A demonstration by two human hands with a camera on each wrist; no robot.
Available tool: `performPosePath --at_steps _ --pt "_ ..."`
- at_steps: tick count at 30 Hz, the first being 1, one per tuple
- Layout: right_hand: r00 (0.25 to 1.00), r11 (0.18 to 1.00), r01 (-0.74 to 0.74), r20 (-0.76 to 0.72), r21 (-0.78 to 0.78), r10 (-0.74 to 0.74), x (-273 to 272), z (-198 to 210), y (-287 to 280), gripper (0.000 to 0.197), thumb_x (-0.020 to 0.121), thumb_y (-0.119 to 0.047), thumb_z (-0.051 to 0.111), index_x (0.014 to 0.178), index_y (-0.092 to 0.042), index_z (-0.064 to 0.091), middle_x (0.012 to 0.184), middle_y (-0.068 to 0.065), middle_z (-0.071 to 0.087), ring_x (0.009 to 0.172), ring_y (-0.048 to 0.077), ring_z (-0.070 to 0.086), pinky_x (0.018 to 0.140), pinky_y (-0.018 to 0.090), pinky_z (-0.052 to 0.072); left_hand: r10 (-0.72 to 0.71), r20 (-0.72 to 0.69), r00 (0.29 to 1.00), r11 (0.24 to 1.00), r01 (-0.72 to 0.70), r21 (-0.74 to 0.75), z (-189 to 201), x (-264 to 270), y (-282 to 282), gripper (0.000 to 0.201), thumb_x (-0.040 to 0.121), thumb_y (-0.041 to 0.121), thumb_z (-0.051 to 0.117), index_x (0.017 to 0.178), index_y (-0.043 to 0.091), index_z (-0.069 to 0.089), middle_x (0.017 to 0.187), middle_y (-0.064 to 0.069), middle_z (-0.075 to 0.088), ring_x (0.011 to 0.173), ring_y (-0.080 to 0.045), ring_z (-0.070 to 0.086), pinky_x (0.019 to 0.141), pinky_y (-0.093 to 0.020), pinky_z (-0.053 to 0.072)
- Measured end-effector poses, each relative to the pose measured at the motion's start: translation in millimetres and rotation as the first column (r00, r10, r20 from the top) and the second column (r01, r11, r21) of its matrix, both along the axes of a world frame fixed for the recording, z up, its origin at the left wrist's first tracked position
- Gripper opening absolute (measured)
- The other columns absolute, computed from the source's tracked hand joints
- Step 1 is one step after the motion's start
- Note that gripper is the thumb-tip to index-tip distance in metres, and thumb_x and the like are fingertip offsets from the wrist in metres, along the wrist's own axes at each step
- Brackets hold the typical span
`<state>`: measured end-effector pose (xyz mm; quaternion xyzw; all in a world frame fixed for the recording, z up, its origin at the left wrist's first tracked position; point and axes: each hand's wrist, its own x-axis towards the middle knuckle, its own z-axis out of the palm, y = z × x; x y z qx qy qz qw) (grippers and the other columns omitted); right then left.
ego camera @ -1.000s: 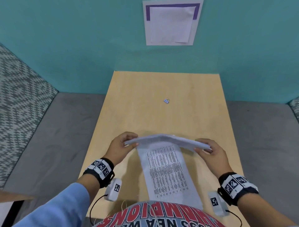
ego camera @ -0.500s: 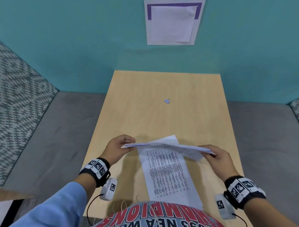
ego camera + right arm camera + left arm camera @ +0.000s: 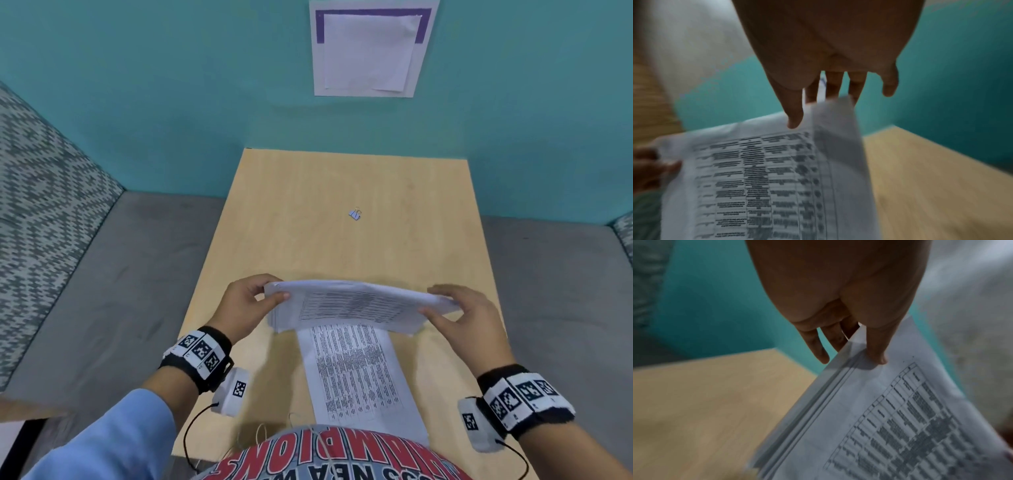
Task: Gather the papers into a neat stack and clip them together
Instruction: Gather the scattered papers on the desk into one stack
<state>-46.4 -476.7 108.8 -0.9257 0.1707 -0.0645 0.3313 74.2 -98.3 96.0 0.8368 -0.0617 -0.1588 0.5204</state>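
- The gathering step is in hand: both hands hold a sheaf of printed papers (image 3: pixel 356 306) in the air above the near part of the wooden table (image 3: pixel 301 240), over a single printed sheet (image 3: pixel 359 377) that lies flat on the table near the person's body.
- The left hand (image 3: pixel 239 308) pinches the sheaf's left end, thumb on top and fingers beneath; the right hand (image 3: pixel 469 318) pinches the right end the same way.
- The left wrist view shows the sheaf's edges stepped, not flush.
- The binder clip (image 3: pixel 355 214) lies alone on the table, well beyond the sheaf, untouched.
- Next, I judge, the lone sheet must join the sheaf and the edges be tapped square before one hand frees itself for the clip.
- Against half a second ago, the sheaf is tilted toward the camera so that its printed face shows; the clip and the lone sheet have not moved.
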Motion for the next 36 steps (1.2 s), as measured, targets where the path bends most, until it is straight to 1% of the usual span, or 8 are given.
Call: performPosePath --at_steps 3,6,10,13,19,28,32,36 --pt "0.965 0.948 -0.262 -0.022 -0.182 0.263 15 31 27 0.063 0.076 -0.05 0.086 0.134 -0.04 0.063 0.136 -0.013 0.068 0.131 0.015 0.057 0.117 0.062 0.03 -0.156 0.139 0.978 0.985 0.144 0.092 46 0 -18 0.004 0.094 0.021 0.08 0.093 0.025 0.082 0.095 0.009 0.082 0.094 -0.009 0.074 0.088 -0.036 0.059" --pt "0.89 0.892 -0.451 -0.089 -0.021 0.448 35 57 68 0.068 0.085 -0.045 0.08 0.148 -0.041 0.053 0.13 -0.014 0.073 0.115 0.009 0.066 0.106 0.04 0.049 -0.387 0.32 0.865 0.917 0.325 0.23 93 -4 -43 0.009 0.097 0.025 0.077 0.104 0.022 0.082 0.101 0.013 0.081 0.095 -0.007 0.074 0.087 -0.032 0.056" --pt "0.896 0.881 -0.443 0.081 0.163 0.436 47 69 87 0.026 0.097 -0.02 0.071 0.084 -0.042 0.075 0.058 -0.015 0.063 0.053 0.0 0.052 0.058 0.024 0.043 -0.445 0.356 0.822 0.89 0.361 0.277 131 -4 -49 0.038 0.092 0.032 0.082 0.128 0.033 0.07 0.115 0.018 0.077 0.105 -0.002 0.073 0.094 -0.025 0.055" --pt "0.948 0.856 -0.311 0.194 0.413 0.251 43 76 77 0.031 0.095 -0.016 0.076 0.076 -0.041 0.076 0.07 -0.026 0.074 0.067 -0.008 0.067 0.065 0.015 0.051 -0.378 0.159 0.912 0.898 0.32 0.301 136 3 -15 0.049 0.078 0.04 0.092 0.122 0.036 0.07 0.11 0.014 0.078 0.102 -0.004 0.074 0.097 -0.034 0.058" --pt "0.969 0.729 -0.221 0.229 0.648 0.09 31 68 61 0.022 0.084 -0.017 0.084 0.105 -0.021 0.079 0.102 -0.007 0.083 0.095 0.008 0.077 0.086 0.024 0.061 -0.157 0.0 0.988 0.953 0.152 -0.262 104 -10 -5 0.038 0.079 0.011 0.085 0.115 0.021 0.078 0.112 0.004 0.083 0.102 -0.01 0.077 0.096 -0.028 0.061" --pt "0.994 0.793 -0.049 -0.052 0.608 0.101 37 -1 68 0.015 0.087 -0.028 0.084 0.097 -0.036 0.077 0.099 -0.001 0.083 0.099 0.019 0.078 0.098 0.047 0.059 -0.031 -0.135 0.99 0.984 0.007 -0.177 11 -13 -39 0.049 0.084 0.012 0.089 0.13 0.017 0.073 0.127 -0.005 0.078 0.118 -0.02 0.074 0.105 -0.039 0.059" --pt "0.997 0.786 -0.01 -0.059 0.618 0.059 48 -6 70 0.026 0.087 -0.037 0.083 0.093 -0.012 0.079 0.097 0.028 0.077 0.084 0.038 0.074 0.087 0.05 0.059 -0.088 -0.199 0.976 0.989 0.061 -0.136 -2 -7 -37 0.048 0.084 0.022 0.09 0.129 0.023 0.074 0.127 -0.003 0.078 0.12 -0.022 0.073 0.107 -0.048 0.058" --pt "0.997 0.7 -0.023 -0.034 0.713 0.068 63 1 82 0.015 0.091 -0.03 0.08 0.101 -0.02 0.082 0.101 0.0 0.084 0.096 0.02 0.08 0.089 0.042 0.062 0.075 -0.213 0.974 0.992 -0.095 -0.084 -6 -1 -27 0.034 0.088 0.026 0.087 0.115 0.008 0.079 0.114 -0.008 0.083 0.108 -0.024 0.079 0.1 -0.053 0.061"
